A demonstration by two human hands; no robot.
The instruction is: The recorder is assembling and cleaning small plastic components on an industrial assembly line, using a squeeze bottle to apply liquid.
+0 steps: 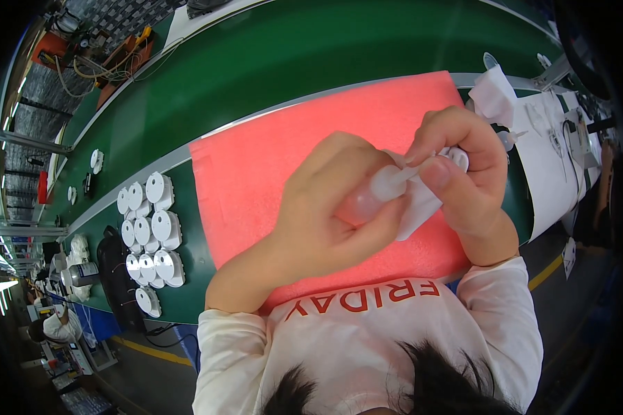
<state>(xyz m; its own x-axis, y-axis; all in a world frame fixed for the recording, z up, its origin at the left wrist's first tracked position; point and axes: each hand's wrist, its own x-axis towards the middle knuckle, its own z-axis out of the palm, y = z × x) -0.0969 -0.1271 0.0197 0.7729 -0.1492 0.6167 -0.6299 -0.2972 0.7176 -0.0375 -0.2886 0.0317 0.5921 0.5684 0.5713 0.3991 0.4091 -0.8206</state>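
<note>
My left hand [325, 200] is wrapped round a translucent squeeze bottle [387, 184] that has a narrow nozzle. The bottle lies sideways, its nozzle reaching across to the fingertips of my right hand [474, 180]. Between the thumb and fingers of that hand is a small white part [457, 158], mostly covered by the fingers. A white cloth or paper [420, 211] hangs below the nozzle, between the two hands. Both hands are above a pink mat [256, 180]. I cannot make out whether the nozzle tip touches the white part.
Several round white housings [165, 228] stand in rows left of the mat, beside a long black object [115, 277]. A green conveyor belt [291, 69] runs beyond. At the right are a crumpled white wipe [493, 95] and a white sheet [533, 159]. Another person [61, 326] is far left.
</note>
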